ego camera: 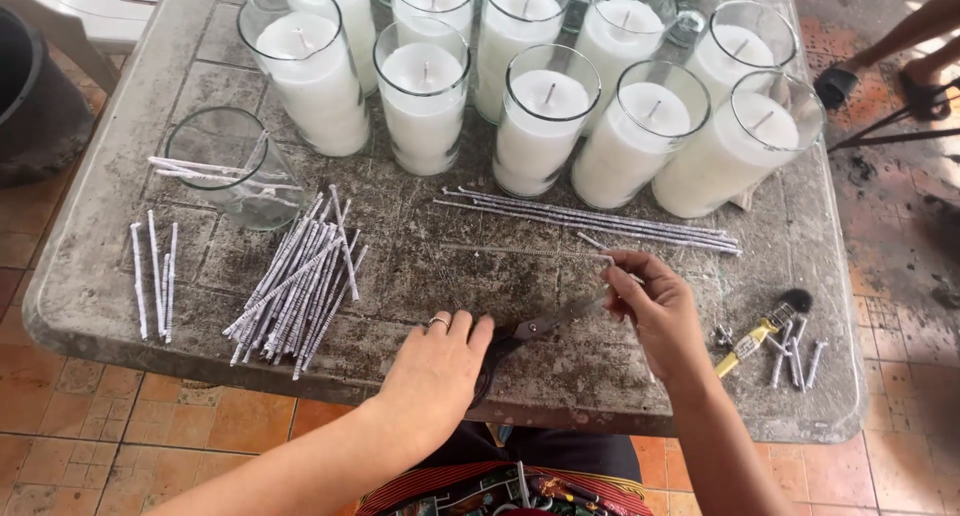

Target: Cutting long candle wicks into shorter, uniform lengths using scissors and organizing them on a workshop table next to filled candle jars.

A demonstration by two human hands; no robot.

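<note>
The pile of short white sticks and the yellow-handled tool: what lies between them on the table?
In the head view, both hands lie between the pile of short white sticks and the yellow-handled tool: left hand on scissors, right hand beside.

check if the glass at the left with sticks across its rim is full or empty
Empty: the clear glass shows the table through it, unlike the wax-filled glasses.

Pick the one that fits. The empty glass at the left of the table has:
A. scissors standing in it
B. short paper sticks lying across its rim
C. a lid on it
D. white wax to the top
B: the empty glass has short paper sticks lying across its rim, with no wax inside.
</note>
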